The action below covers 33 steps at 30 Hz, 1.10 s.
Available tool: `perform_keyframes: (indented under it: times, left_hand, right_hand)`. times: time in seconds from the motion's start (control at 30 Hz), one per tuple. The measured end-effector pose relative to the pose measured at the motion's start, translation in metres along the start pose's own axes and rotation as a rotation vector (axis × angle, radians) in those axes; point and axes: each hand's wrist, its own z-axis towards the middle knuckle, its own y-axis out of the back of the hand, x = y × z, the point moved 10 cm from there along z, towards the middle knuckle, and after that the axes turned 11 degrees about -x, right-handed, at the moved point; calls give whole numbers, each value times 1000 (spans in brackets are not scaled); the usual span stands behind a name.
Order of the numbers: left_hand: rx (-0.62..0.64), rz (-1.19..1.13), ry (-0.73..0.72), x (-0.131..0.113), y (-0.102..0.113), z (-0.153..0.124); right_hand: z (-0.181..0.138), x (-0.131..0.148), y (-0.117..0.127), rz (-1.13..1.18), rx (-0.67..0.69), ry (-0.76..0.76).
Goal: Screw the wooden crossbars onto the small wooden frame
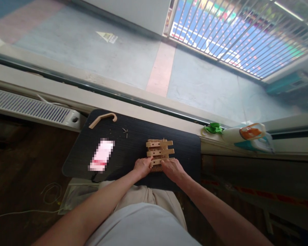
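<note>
Three pale wooden strips with dark holes lie side by side across a rough brown block (pixel 157 168) on the dark table. My left hand (pixel 143 167) is closed at the left end of the nearest wooden strip (pixel 157 162), thumb against it. At that strip's right side, my right hand (pixel 173 169) has its fingers curled down on it. Beyond my hands lie the middle wooden strip (pixel 160 152) and the farthest wooden strip (pixel 159 144), untouched. My fingers partly hide the nearest strip and the block's edges.
On the dark table (pixel 133 147), a curved wooden hook (pixel 102 118) lies at the far left near several small screws (pixel 125 131). A blurred-out phone-like thing (pixel 102 155) is left of my hands. A radiator (pixel 30 106) and windowsill (pixel 133 109) border the table; bottles and a green cloth (pixel 213 128) stand right.
</note>
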Motion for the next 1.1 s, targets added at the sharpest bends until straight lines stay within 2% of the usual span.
perform_keyframes:
  times: [0.1, 0.23, 0.33, 0.67, 1.1]
  left_hand:
    - [9, -7, 1, 0, -1, 0]
    - [22, -7, 6, 0, 1, 0]
    - [47, 4, 18, 0, 0, -1]
    - [2, 19, -11, -1, 2, 0]
    - [-2, 16, -8, 0, 1, 0]
  right_hand:
    - [4, -14, -7, 44, 4, -110]
    - [-1, -48, -11, 138, 20, -294]
    - [-9, -59, -12, 169, 17, -326]
    - [-16, -43, -1, 92, -4, -279]
    - [-14, -40, -8, 91, -20, -297]
